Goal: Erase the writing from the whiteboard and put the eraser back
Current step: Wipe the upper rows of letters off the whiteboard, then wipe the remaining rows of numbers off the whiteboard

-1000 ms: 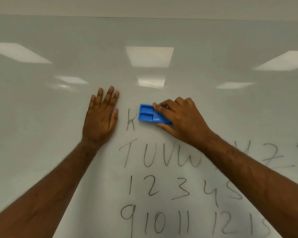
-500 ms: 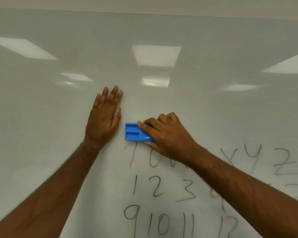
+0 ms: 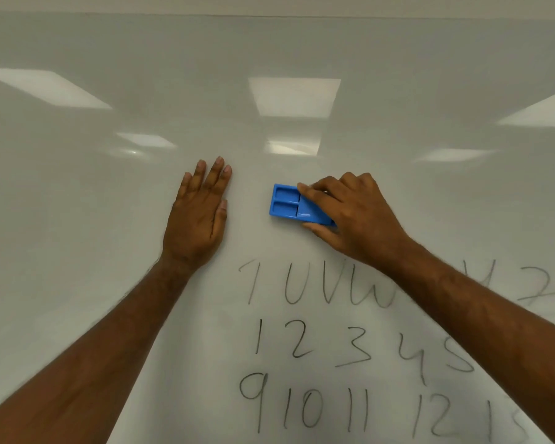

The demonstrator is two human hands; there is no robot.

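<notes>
**Right hand wiping with the eraser, left hand braced flat**

My right hand [image 3: 350, 216] is closed on the blue eraser [image 3: 289, 205], fingers across its right half and thumb under its near edge, pressing it against the whiteboard [image 3: 109, 187]. I judge that grip is there to keep the pad flat on the surface while I sweep. The moulded plastic back with its two recesses faces me, so the felt side must be the one on the board, though I cannot see it.

My left hand [image 3: 199, 213] lies open and empty, palm down on the board just left of the eraser, fingers together and pointing away from me. It looks like a brace to steady me as I lean in.

The eraser sits on a bare stretch above the remaining writing. Nearer to me runs a row of letters [image 3: 318, 286], T U V W, continuing behind my right forearm to what reads as Y Z on the right. Below come the digits 1 2 3 4 5 [image 3: 350, 347], then 9 10 11 12 [image 3: 334, 408] and more at the right edge.

By my reckoning the job is perhaps half done; three rows remain. No tray or ledge for the eraser shows.
</notes>
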